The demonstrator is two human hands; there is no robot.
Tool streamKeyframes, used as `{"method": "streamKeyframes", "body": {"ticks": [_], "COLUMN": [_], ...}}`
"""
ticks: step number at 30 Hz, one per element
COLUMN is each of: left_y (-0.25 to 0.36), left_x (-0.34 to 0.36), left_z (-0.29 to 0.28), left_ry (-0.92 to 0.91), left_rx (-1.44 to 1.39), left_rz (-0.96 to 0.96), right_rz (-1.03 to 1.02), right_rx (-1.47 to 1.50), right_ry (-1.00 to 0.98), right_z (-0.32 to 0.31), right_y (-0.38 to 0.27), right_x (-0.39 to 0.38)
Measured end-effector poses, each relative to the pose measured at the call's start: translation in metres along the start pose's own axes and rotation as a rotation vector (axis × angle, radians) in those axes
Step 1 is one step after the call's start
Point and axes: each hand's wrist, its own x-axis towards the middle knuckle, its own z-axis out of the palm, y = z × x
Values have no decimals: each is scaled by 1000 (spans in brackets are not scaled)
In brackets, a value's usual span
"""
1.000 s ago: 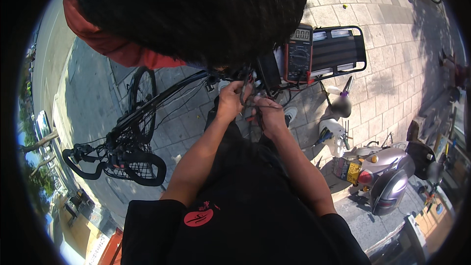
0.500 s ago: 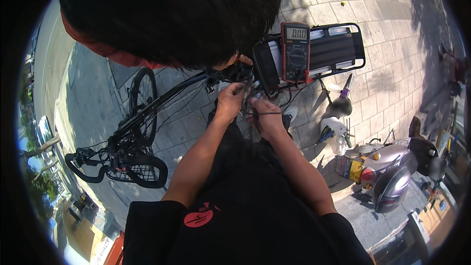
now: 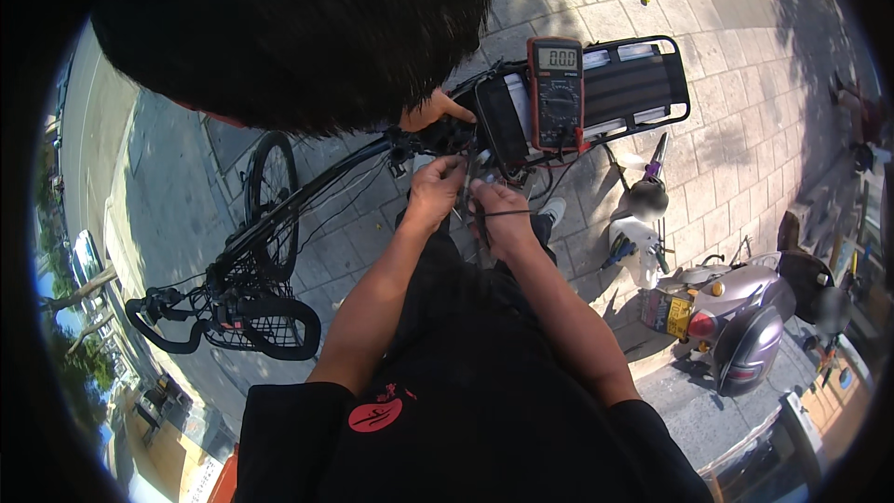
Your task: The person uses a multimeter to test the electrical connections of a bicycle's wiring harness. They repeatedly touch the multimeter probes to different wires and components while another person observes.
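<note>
Sunlit paving (image 3: 726, 56) spreads beneath a bicycle (image 3: 307, 188) at left. A co-worker's hand (image 3: 428, 112) reaches in from the far side. Nearer, the left hand (image 3: 436, 194) pinches among thin wires (image 3: 471, 170); I cannot tell which. Just right of them, the right hand (image 3: 503, 219) grasps a black cable (image 3: 517, 213). Good handling probably means steadying 1 side and keeping any bare ends apart. Farther right, a multimeter (image 3: 557, 93) shows digits and small printing; near right, a scooter (image 3: 750, 317) bears a lettered yellow plate (image 3: 678, 319).
</note>
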Motion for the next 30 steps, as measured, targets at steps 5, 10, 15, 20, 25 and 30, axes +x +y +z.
{"method": "streamKeyframes", "body": {"ticks": [5,10,15,20,25,30], "left_y": [0,-5,-17,-34,-32,-33], "left_x": [-3,0,4,8,2,4], "left_z": [-1,-7,-9,-11,-9,-12], "left_ry": [-34,-76,-23,24,72,47], "left_rx": [-7,15,182,136,199,221], "left_rz": [-14,25,124,174,167,186], "right_rz": [30,-44,-158,-304,-327,-310], "right_rx": [227,23,-112,-227,-236,-161], "right_ry": [-26,52,77,38,18,3], "right_z": [2,5,4,-2,-4,3], "right_y": [4,5,14,19,19,18], "right_x": [-1,-3,-1,-2,-4,-7]}}
